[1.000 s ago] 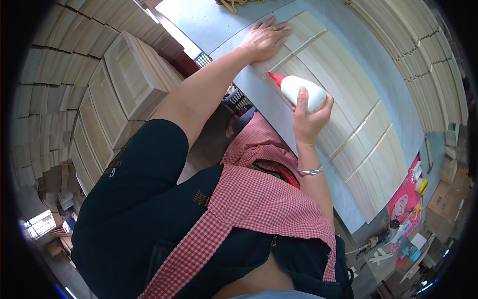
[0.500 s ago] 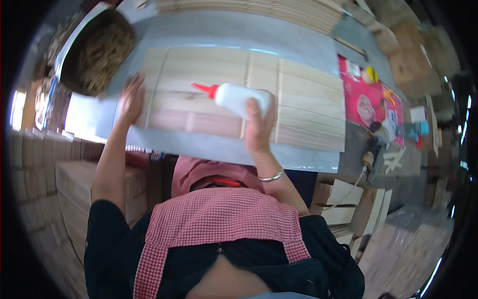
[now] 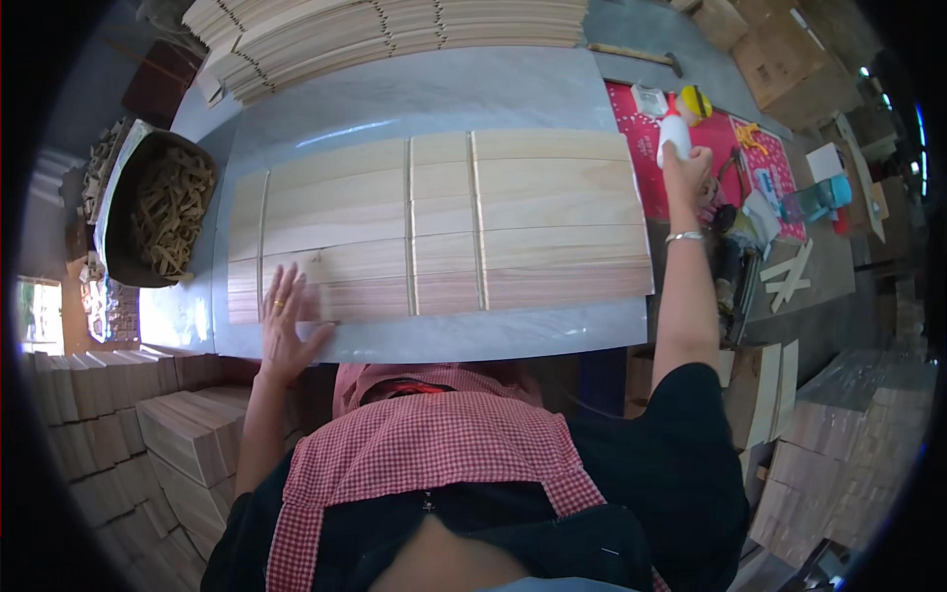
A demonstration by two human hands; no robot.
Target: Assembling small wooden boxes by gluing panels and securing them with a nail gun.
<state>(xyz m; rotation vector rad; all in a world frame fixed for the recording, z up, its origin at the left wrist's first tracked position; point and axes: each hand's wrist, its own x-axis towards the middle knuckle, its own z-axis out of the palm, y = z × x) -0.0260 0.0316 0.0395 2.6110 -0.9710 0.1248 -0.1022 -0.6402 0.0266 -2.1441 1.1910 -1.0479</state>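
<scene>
In my right hand [image 3: 688, 173] is a white squeeze glue bottle [image 3: 674, 138] with a red nozzle pointing away from me. My fingers wrap round its lower end, above a pink sheet at the table's right. Several pale wooden boards [image 3: 552, 197] lie edge to edge in front of me, crossed by three narrow grooves [image 3: 477, 217]. My left hand [image 3: 286, 331] is spread open at their near left corner, its fingertips over the wood. Some of its fingers are blurred, so whether it touches the boards is unclear.
A bin [image 3: 123, 212] of small wooden pieces stands at the left. Stacked slats [image 3: 395, 39] line the far edge. A hammer [image 3: 636, 54], a yellow-lidded tub [image 3: 696, 102], a power tool [image 3: 728, 261] and a blue-capped bottle [image 3: 819, 197] sit to the right.
My right hand has carried the glue bottle from over the boards to the pink sheet at the right. My left hand has moved from the boards' left edge to the near corner.
</scene>
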